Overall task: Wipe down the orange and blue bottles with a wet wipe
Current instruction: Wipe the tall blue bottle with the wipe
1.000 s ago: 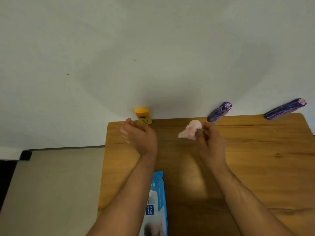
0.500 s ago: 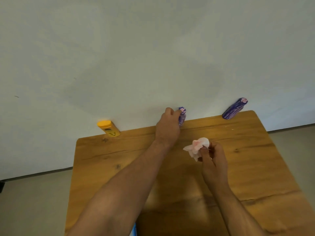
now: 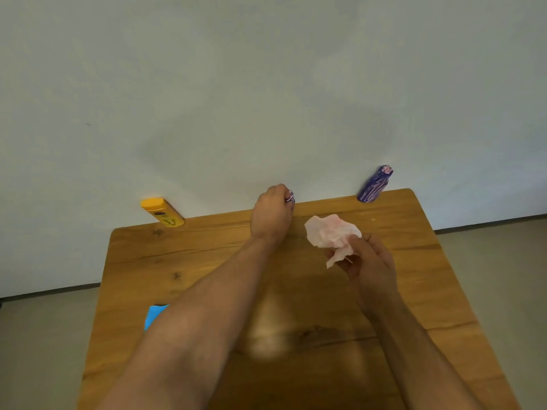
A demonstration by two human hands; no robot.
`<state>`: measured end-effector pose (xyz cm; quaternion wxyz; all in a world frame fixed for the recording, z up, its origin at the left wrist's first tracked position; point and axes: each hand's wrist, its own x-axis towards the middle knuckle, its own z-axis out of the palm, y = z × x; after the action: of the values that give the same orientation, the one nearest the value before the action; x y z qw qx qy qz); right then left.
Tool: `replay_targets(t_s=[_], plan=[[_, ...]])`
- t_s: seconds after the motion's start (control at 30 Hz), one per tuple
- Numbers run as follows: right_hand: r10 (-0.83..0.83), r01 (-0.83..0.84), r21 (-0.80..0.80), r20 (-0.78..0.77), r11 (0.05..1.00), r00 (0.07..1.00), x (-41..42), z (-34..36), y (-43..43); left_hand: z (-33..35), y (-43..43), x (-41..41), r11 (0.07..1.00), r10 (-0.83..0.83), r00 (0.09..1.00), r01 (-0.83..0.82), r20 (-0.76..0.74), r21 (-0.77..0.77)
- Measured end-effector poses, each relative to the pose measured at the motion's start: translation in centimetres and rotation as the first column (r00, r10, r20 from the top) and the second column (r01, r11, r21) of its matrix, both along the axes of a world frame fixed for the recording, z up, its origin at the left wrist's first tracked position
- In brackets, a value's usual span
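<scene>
1. Containers: orange bottle point(image 3: 162, 213) has its cap on, contents not visible. The two blue ones are opaque, so same there. Only a blue corner of the wipes pack point(image 3: 155, 315) shows past the left forearm; can't tell whether it's open.
2. Left hand point(image 3: 272, 214) is at the far edge of the table point(image 3: 207, 261), fingers curled round a blue bottle point(image 3: 290, 198). Only a sliver near the top shows, so its axis is unclear.
3. Right hand point(image 3: 367, 261) is just right of it, above the table, pinching a crumpled white-pink wipe point(image 3: 331, 232) in its fingertips. The wipe is near the held bottle, not touching it.
4. Orange bottle stands at the far left edge against the wall point(image 3: 266, 84), cap up, long axis leaning left in frame.
5. Second blue bottle point(image 3: 374, 184) stands at the far right edge, cap up, leaning right in frame, well apart from both hands.
6. Count: 1 orange bottle, 2 blue, 1 wipe, 1 pack.
</scene>
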<state>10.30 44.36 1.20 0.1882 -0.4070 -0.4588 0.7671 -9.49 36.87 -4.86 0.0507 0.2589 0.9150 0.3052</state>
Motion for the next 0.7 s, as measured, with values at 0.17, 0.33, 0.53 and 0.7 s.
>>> replay_targets(t_s=[0.17,0.33,0.53,0.7], plan=[[0.081,-0.082,-0.026,-0.051,0.996,0.995,0.6,1.7,1.1,3.2,-2.2,1.6,0.838,0.203,0.903,-0.361,0.380,0.409],[0.243,-0.213,0.274,-0.081,0.938,0.967,1.7,4.6,1.1,8.0,-6.5,4.2,0.616,0.059,0.766,-0.532,0.640,0.580],[0.314,-0.212,0.518,-0.118,0.829,0.942,3.3,7.4,0.0,12.9,-10.9,8.6,0.406,-0.174,0.615,-0.667,0.769,0.625],[0.269,-0.192,0.248,-0.328,0.949,0.906,4.2,9.1,-2.8,16.0,-13.2,11.6,0.306,-0.363,0.533,-0.707,0.764,0.638]])
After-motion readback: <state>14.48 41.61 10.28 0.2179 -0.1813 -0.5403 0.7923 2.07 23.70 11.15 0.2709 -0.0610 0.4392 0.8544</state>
